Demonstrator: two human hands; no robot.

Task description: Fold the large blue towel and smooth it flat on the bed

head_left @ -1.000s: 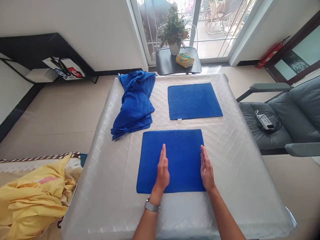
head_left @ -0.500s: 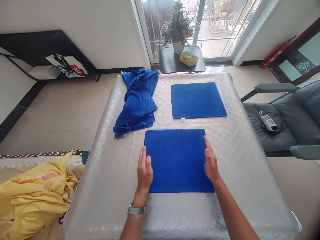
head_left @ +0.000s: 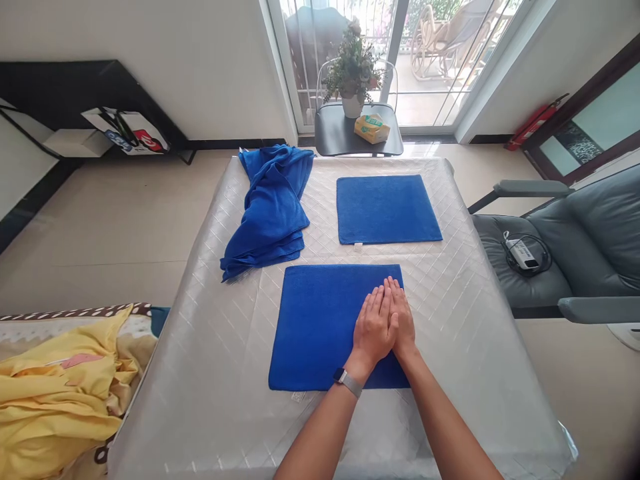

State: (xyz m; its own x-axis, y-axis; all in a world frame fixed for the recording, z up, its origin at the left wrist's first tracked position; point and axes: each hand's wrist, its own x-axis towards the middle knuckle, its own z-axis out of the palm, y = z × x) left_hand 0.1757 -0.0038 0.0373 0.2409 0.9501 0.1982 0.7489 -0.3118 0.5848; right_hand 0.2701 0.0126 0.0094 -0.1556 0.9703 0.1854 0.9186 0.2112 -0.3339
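A blue towel (head_left: 315,320) lies flat on the table in front of me. My left hand (head_left: 375,323) rests on its right part, fingers stretched out, with a watch on the wrist. Right beside it, touching it, my right hand (head_left: 404,320) lies along the towel's right edge with its fingers straight. Neither hand grips anything. Farther back on the right is another flat blue towel (head_left: 387,210) with a small white tag. A crumpled heap of blue towels (head_left: 273,207) sits at the table's far left.
A quilted pale cover (head_left: 225,373) is spread over the table. Behind it a dark chair (head_left: 330,137) bears a potted plant (head_left: 353,73) and a tissue pack (head_left: 371,129). On the right stands a grey armchair (head_left: 540,280) with a corded device (head_left: 523,255). Yellow cloth (head_left: 60,393) lies at left.
My left hand has moved right from the near towel's left edge to beside my right hand. The right hand has shifted slightly inward. The view has shifted a little.
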